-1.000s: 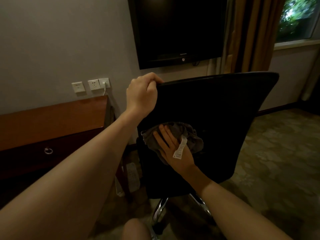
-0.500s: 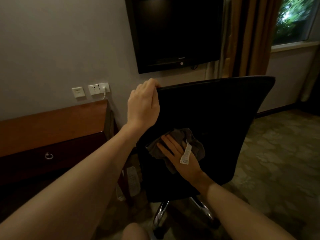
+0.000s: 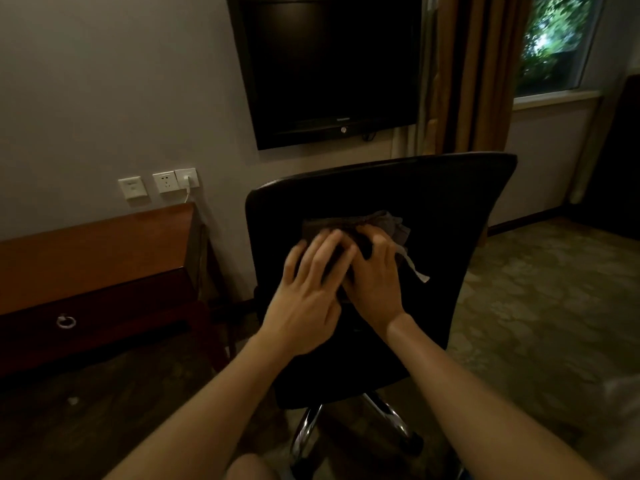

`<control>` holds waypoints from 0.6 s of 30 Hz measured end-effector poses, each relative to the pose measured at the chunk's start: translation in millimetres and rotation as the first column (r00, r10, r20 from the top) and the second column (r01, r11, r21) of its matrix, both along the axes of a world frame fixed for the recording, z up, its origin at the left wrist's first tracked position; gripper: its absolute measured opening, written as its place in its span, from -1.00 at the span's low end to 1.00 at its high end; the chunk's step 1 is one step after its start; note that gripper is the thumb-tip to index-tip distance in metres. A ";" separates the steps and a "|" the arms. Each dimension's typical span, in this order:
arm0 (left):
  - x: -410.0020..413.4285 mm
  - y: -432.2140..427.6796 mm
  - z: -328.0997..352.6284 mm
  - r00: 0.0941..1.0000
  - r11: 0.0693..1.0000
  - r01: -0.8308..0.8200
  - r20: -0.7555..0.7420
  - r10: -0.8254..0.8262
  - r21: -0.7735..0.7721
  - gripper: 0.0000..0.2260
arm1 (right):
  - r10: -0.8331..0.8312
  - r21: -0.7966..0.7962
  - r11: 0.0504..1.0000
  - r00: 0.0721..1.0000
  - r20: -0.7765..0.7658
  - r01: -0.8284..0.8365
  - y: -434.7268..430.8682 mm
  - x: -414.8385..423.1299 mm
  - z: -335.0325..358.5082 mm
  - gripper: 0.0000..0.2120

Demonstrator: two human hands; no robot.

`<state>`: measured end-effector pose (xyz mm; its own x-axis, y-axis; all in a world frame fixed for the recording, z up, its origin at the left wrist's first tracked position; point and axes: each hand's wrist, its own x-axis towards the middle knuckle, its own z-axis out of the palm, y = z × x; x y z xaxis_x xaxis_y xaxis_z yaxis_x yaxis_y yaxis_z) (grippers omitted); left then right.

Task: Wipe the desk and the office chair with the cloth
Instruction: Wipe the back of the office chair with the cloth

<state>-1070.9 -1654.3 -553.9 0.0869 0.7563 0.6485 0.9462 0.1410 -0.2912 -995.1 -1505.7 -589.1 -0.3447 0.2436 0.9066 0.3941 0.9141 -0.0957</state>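
cloth (image 3: 388, 221) bunched against office chair (image 3: 450, 209) backrest. your right hand (image 3: 375, 278) clutches it, left hand (image 3: 310, 289) fingers flat on top. flatten cloth first, then wipe long overlapping strokes; watch chair swivelling away.

wall television (image 3: 332, 67), wall sockets (image 3: 165, 181), curtain (image 3: 474, 74), window (image 3: 557, 39)

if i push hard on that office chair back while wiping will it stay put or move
The office chair will probably roll or swivel away: it stands on a splayed chrome base. Neither the left hand nor the right hand braces its frame; both rest on the cloth, so firm strokes likely turn it.
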 end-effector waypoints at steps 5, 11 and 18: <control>-2.7 18.8 -20.8 0.999 1.000 -0.026 0.045 0.027 -0.018 -0.31 | 0.079 -0.053 0.995 0.994 -0.077 -0.084 6.4 5.8 -3.8 -0.48; -25.0 40.2 -30.8 0.995 0.998 -0.056 -0.076 0.058 0.026 -0.44 | 0.232 -0.024 0.972 0.968 -0.095 -0.235 23.9 5.4 -31.3 -0.47; -50.6 37.4 -61.0 0.966 0.996 -0.086 -0.247 0.080 -0.014 -0.45 | 0.132 0.019 0.991 0.990 0.046 -0.133 27.8 0.6 -81.1 -0.36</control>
